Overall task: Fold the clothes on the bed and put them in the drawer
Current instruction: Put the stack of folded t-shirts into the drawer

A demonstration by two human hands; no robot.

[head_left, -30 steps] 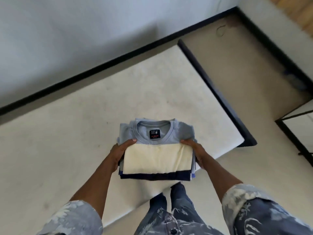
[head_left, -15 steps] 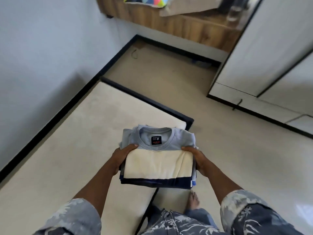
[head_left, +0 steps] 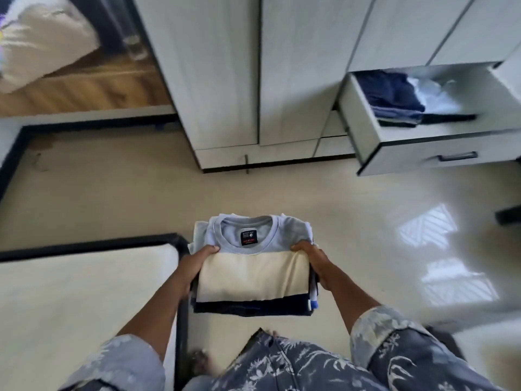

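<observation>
A stack of folded clothes (head_left: 253, 275) hangs in front of me above the floor, with a grey-blue, cream and navy shirt on top. My left hand (head_left: 194, 266) grips its left side, thumb on top. On the opposite side my right hand (head_left: 313, 263) grips it the same way. An open drawer (head_left: 406, 156) sticks out of the wardrobe at the upper right, with folded navy and white clothes (head_left: 400, 97) inside. The bed (head_left: 70, 300) lies at the lower left, its mattress bare.
A tall white wardrobe (head_left: 225, 71) with shut doors fills the top middle. A wooden shelf with a pale bag (head_left: 42, 43) is at the top left. Glossy beige floor (head_left: 282, 193) lies between me and the drawer. A dark object (head_left: 507, 214) sits at the right edge.
The view has swung right from the bed and wall to the wardrobe and open drawer. Both hands keep the same hold on the stack, now past the bed's corner.
</observation>
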